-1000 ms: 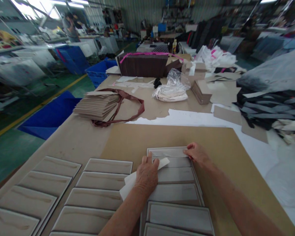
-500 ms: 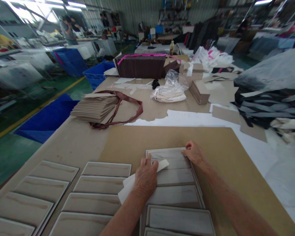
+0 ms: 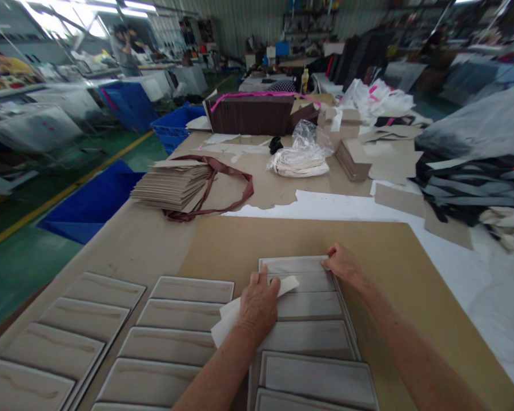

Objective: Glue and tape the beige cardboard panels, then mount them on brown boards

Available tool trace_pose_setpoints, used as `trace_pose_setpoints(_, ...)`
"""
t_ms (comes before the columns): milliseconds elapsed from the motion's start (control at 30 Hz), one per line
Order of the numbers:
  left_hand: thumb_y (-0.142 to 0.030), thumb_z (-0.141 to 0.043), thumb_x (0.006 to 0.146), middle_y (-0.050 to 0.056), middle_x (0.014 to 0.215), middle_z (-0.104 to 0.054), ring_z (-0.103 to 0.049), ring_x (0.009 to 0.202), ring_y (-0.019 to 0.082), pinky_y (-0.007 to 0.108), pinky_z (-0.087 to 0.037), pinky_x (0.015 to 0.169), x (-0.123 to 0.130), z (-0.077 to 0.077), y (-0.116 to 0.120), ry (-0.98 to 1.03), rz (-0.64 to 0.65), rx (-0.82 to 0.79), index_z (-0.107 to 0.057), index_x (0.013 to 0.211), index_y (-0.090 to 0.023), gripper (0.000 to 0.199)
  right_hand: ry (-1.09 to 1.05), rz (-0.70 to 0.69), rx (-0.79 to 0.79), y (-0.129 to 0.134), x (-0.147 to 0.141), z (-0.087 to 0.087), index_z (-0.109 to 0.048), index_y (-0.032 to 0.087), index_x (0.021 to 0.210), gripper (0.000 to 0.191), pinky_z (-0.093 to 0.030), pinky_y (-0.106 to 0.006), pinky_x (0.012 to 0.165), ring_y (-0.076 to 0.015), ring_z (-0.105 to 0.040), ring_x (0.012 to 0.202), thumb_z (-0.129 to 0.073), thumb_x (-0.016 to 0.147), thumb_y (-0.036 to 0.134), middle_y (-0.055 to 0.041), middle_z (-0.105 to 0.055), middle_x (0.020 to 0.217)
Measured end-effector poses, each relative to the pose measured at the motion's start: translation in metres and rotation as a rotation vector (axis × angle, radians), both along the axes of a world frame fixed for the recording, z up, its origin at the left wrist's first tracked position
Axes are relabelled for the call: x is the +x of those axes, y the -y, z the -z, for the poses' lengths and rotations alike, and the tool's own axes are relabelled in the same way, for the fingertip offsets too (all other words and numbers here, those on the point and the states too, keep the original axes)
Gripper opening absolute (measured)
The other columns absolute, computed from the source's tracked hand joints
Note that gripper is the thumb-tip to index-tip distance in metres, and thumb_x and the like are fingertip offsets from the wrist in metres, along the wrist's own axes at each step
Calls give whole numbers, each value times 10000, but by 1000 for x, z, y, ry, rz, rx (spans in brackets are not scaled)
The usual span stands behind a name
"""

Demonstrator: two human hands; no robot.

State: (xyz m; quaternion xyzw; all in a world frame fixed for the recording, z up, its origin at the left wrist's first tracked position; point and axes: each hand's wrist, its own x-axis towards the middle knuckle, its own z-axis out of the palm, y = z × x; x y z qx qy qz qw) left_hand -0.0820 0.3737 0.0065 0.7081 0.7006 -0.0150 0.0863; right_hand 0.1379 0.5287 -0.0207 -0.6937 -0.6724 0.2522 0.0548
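Note:
My left hand [image 3: 259, 302] is closed round a folded white sheet [image 3: 228, 321], which sticks out on both sides of the fingers; whether it is paper or cloth I cannot tell. That hand rests over a column of overlapping pale grey rectangular panels [image 3: 307, 337] with raised borders. At the far end of this column, my right hand [image 3: 341, 264] pinches the upper right corner of the farthest panel [image 3: 297, 265]. Two more columns of similar panels, middle [image 3: 167, 342] and left [image 3: 53, 342], lie to the left, streaked with brown.
A tan board [image 3: 381, 245] lies beneath the right column. Farther back are a stack of grey-brown cards [image 3: 171, 185] with a brown strap [image 3: 251, 188], a clear plastic bag [image 3: 302, 157], and a row of dark brown pieces [image 3: 251, 114]. Black strips [image 3: 475, 182] are heaped at right; a blue bin [image 3: 94, 202] stands left.
The whole view has shifted slightly, so everything sits a little farther right. Both hands keep the same hold on the sheet and the panel corner.

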Motion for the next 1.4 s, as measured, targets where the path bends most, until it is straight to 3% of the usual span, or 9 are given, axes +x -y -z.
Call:
trace_pose_setpoints(200,-128,-469,805,133,1445,-366,-430,1141,293,393,-485,842,-1,1,3,16,-4,8,-549,1036,-203,256,42,-16,124,-1,3,-18,-557,166,956,279,-369,-286,615,-186,-569,702,-622,686,140,-61,-632,787)
trace_pose_setpoints(300,-137,-455,820,149,1455,-350,-422,1157,299,403,-481,854,0,0,3,23,-7,15,-549,1049,-195,254,-183,-65,197,9,-25,-25,-571,178,960,257,-407,-274,648,-168,-585,717,-580,707,135,-41,-648,807)
trace_pose_setpoints(433,-136,-461,817,149,1453,-355,-423,1154,298,403,-473,862,1,-1,4,21,-7,12,-551,1055,-192,260,-579,-215,-79,28,-79,-17,-596,204,948,174,-446,-235,587,-142,-614,692,-521,799,253,-5,-664,787)
trace_pose_setpoints(567,-114,-461,809,143,1459,-361,-410,1188,297,413,-448,906,1,-2,4,48,-19,-18,-557,1066,-185,283,-511,-244,-140,37,-109,-4,-618,196,970,196,-444,-240,588,-128,-586,600,-478,842,246,3,-652,708)
trace_pose_setpoints(667,-86,-442,805,143,1449,-390,-424,1198,283,410,-428,949,0,-6,2,70,-31,-28,-554,1101,-171,328,-422,-267,-48,39,-113,-3,-632,202,921,152,-422,-258,696,-146,-589,732,-562,787,213,-11,-656,785)
trace_pose_setpoints(900,-102,-353,853,132,1022,-662,-604,999,251,367,-470,846,-5,-59,6,108,-127,-128,-535,1126,-151,332,-208,-275,20,50,-122,-14,-578,210,947,269,-379,-283,675,-184,-577,786,-650,750,377,-32,-640,878)
trace_pose_setpoints(1133,-125,-419,806,41,880,-688,-644,837,199,278,-435,739,-15,-139,92,466,-290,-14,-573,975,-238,255,-100,-210,137,65,-144,-18,-556,204,1005,463,-421,-320,724,-243,-598,912,-668,727,557,-108,-616,1028)
trace_pose_setpoints(1267,-338,-468,863,21,728,-682,-624,680,181,253,-425,633,-23,-152,161,895,-426,35,-639,895,-255,193,-219,-167,168,59,-132,-27,-579,197,956,347,-431,-270,704,-184,-605,824,-629,770,485,-47,-649,920)
trace_pose_setpoints(1400,-519,-567,809,8,554,-614,-514,500,125,220,-373,518,-33,-149,206,1242,-817,33,-675,814,-188,348,-213,-65,178,64,-96,-46,-600,159,941,306,-443,-278,685,-175,-602,746,-423,887,402,-62,-659,830)
